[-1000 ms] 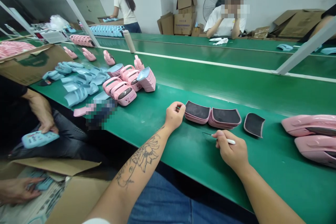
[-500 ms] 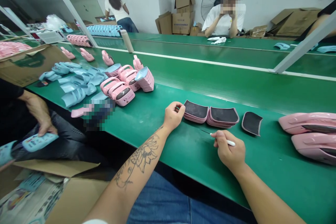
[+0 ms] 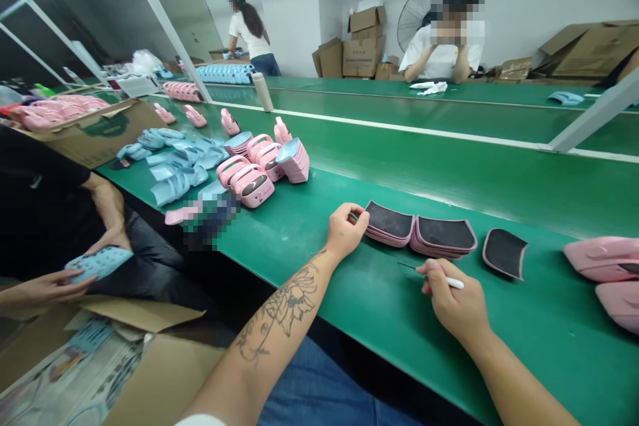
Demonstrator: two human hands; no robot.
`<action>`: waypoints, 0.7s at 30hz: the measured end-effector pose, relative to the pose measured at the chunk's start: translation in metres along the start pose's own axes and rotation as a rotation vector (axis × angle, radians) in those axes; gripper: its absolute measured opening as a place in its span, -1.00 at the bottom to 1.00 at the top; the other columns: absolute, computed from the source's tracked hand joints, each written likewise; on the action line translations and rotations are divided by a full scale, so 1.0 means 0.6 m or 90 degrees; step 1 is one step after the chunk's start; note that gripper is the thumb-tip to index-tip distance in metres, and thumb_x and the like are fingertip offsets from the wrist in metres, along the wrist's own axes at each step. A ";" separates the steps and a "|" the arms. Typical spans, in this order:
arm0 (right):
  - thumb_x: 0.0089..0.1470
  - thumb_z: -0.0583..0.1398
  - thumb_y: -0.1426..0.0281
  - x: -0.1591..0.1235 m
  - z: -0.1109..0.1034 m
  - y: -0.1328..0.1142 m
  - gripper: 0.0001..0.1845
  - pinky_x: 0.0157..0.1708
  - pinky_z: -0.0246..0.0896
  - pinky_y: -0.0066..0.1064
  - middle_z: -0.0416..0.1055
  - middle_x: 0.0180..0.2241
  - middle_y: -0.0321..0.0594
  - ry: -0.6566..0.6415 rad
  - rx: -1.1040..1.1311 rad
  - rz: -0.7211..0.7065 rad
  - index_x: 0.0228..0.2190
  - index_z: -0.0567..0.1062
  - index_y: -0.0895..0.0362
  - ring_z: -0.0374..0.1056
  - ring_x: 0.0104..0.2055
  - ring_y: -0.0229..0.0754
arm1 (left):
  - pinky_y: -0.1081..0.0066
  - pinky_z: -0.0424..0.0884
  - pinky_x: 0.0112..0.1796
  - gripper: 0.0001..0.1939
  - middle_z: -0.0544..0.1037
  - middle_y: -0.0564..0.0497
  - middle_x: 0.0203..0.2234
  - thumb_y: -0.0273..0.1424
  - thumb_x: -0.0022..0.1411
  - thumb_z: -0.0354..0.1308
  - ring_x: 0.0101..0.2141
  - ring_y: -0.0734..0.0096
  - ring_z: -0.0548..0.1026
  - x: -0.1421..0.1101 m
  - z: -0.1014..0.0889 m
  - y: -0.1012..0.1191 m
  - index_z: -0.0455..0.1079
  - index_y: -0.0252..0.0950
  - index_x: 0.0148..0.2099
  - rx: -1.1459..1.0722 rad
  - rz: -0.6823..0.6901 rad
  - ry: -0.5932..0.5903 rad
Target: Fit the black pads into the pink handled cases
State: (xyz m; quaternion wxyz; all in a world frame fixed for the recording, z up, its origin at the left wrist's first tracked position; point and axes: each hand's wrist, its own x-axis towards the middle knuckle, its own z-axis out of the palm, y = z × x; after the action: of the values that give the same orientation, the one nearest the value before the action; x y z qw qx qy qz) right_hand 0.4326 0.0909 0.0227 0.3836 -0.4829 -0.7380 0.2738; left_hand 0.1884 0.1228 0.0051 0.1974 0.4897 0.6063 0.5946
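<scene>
On the green table, my left hand pinches the left end of a stack of pink panels with dark faces. A second such stack lies right beside it, and a single dark-faced panel sits further right. My right hand is closed round a thin white-handled pick tool, its dark tip pointing left just above the table in front of the stacks.
Pink shells lie at the right edge. Pink cases and blue parts crowd the left. A neighbour's hands hold a blue part over an open carton. Two other people are at the back.
Both hands keep their grips and places by the stacks. The view has shifted slightly. The neighbour's other hand has come up to the blue part.
</scene>
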 end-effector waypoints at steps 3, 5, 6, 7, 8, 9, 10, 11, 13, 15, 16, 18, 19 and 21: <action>0.34 0.04 0.05 -0.001 0.002 0.000 -0.49 -0.54 0.22 -0.40 0.43 -0.64 -0.31 0.015 0.009 0.009 -0.44 0.57 0.06 0.35 -0.62 -0.21 | 0.43 0.41 -0.38 -0.84 0.55 0.02 -0.42 -0.29 0.23 0.23 -0.48 0.47 0.43 -0.002 -0.001 0.000 0.47 -0.28 -0.29 -0.003 0.001 0.000; 0.34 0.04 0.05 -0.002 0.002 0.002 -0.50 -0.57 0.22 -0.40 0.44 -0.64 -0.30 0.029 0.020 0.005 -0.43 0.58 0.07 0.36 -0.63 -0.21 | 0.43 0.41 -0.38 -0.84 0.55 0.01 -0.42 -0.28 0.23 0.23 -0.48 0.47 0.43 -0.003 -0.001 -0.001 0.47 -0.28 -0.29 -0.002 0.003 -0.001; 0.33 0.05 0.05 -0.002 0.002 0.004 -0.50 -0.58 0.21 -0.40 0.44 -0.64 -0.30 0.023 0.021 0.001 -0.42 0.58 0.07 0.35 -0.64 -0.21 | 0.43 0.41 -0.38 -0.84 0.55 0.01 -0.41 -0.28 0.23 0.23 -0.48 0.47 0.43 -0.004 -0.001 -0.001 0.48 -0.28 -0.28 -0.002 0.006 0.000; 0.33 0.05 0.04 -0.002 0.002 0.005 -0.50 -0.59 0.21 -0.40 0.44 -0.65 -0.30 0.010 0.020 -0.002 -0.42 0.58 0.07 0.35 -0.65 -0.21 | 0.43 0.41 -0.38 -0.84 0.55 0.01 -0.41 -0.29 0.24 0.23 -0.48 0.47 0.43 -0.004 -0.001 -0.001 0.48 -0.28 -0.28 -0.003 0.010 -0.001; 0.32 0.06 0.04 -0.001 0.002 0.006 -0.51 -0.60 0.20 -0.40 0.44 -0.65 -0.31 -0.006 0.016 -0.002 -0.42 0.58 0.06 0.35 -0.66 -0.21 | 0.43 0.41 -0.38 -0.84 0.55 0.01 -0.40 -0.29 0.24 0.23 -0.47 0.47 0.43 -0.004 -0.001 -0.001 0.48 -0.28 -0.28 -0.003 0.014 -0.002; 0.32 0.06 0.04 -0.001 0.003 0.005 -0.51 -0.60 0.20 -0.40 0.43 -0.65 -0.31 -0.018 0.012 0.001 -0.42 0.58 0.06 0.35 -0.66 -0.22 | 0.43 0.41 -0.38 -0.85 0.55 0.01 -0.40 -0.30 0.24 0.23 -0.47 0.47 0.43 -0.004 -0.001 -0.001 0.48 -0.29 -0.28 -0.003 0.017 -0.003; 0.32 0.06 0.04 -0.002 0.003 0.003 -0.51 -0.59 0.20 -0.40 0.43 -0.65 -0.32 -0.022 0.010 0.006 -0.42 0.57 0.06 0.35 -0.65 -0.21 | 0.44 0.41 -0.38 -0.85 0.55 0.01 -0.41 -0.30 0.23 0.23 -0.47 0.48 0.43 -0.004 -0.001 0.000 0.48 -0.29 -0.28 -0.005 0.021 -0.003; 0.32 0.05 0.04 -0.002 0.003 0.000 -0.51 -0.58 0.20 -0.40 0.43 -0.65 -0.32 -0.017 0.011 0.010 -0.43 0.57 0.06 0.35 -0.65 -0.21 | 0.44 0.41 -0.38 -0.86 0.55 0.01 -0.41 -0.31 0.23 0.23 -0.47 0.48 0.43 -0.004 -0.001 0.000 0.48 -0.29 -0.28 -0.007 0.023 -0.003; 0.33 0.05 0.03 -0.004 0.004 -0.007 -0.50 -0.57 0.20 -0.39 0.44 -0.64 -0.31 0.009 0.018 0.017 -0.43 0.57 0.05 0.35 -0.63 -0.20 | 0.44 0.40 -0.39 -0.86 0.54 0.02 -0.41 -0.31 0.23 0.23 -0.48 0.49 0.42 -0.004 -0.001 0.002 0.48 -0.29 -0.29 -0.013 0.023 -0.001; 0.33 0.04 0.03 -0.006 0.005 -0.014 -0.49 -0.56 0.20 -0.39 0.43 -0.64 -0.30 0.024 0.028 0.016 -0.45 0.56 0.05 0.35 -0.63 -0.20 | 0.44 0.39 -0.40 -0.85 0.53 0.03 -0.44 -0.30 0.22 0.24 -0.50 0.49 0.41 -0.004 -0.001 0.003 0.48 -0.29 -0.29 -0.024 0.014 0.003; 0.33 0.04 0.03 -0.007 0.005 -0.016 -0.49 -0.56 0.20 -0.39 0.43 -0.64 -0.30 0.026 0.030 0.014 -0.45 0.56 0.05 0.35 -0.62 -0.19 | 0.44 0.39 -0.41 -0.85 0.52 0.04 -0.46 -0.30 0.21 0.25 -0.50 0.49 0.41 -0.005 -0.001 0.004 0.48 -0.29 -0.29 -0.030 0.008 0.005; 0.33 0.04 0.04 -0.008 0.005 -0.019 -0.49 -0.55 0.20 -0.39 0.42 -0.64 -0.30 0.021 0.028 0.007 -0.46 0.56 0.05 0.35 -0.62 -0.19 | 0.45 0.38 -0.44 -0.85 0.50 0.05 -0.50 -0.30 0.20 0.26 -0.52 0.49 0.40 -0.006 -0.002 0.007 0.49 -0.29 -0.29 -0.042 -0.004 0.009; 0.33 0.04 0.05 -0.008 0.006 -0.019 -0.49 -0.55 0.19 -0.39 0.42 -0.64 -0.30 0.017 0.025 0.003 -0.45 0.57 0.05 0.35 -0.61 -0.19 | 0.45 0.38 -0.44 -0.85 0.50 0.06 -0.52 -0.30 0.19 0.26 -0.53 0.49 0.40 -0.006 -0.002 0.008 0.49 -0.29 -0.29 -0.046 -0.008 0.011; 0.34 0.04 0.06 -0.008 0.005 -0.018 -0.50 -0.54 0.18 -0.38 0.43 -0.63 -0.30 0.010 0.019 -0.005 -0.44 0.57 0.05 0.34 -0.61 -0.19 | 0.45 0.37 -0.45 -0.85 0.49 0.06 -0.54 -0.30 0.17 0.27 -0.54 0.49 0.39 -0.006 -0.002 0.011 0.50 -0.30 -0.29 -0.050 -0.008 0.020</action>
State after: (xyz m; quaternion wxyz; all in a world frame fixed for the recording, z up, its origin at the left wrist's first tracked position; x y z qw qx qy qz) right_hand 0.4258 0.0819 0.0278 0.3976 -0.4765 -0.7325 0.2797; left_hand 0.1915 0.1181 0.0101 0.2108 0.4681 0.5888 0.6243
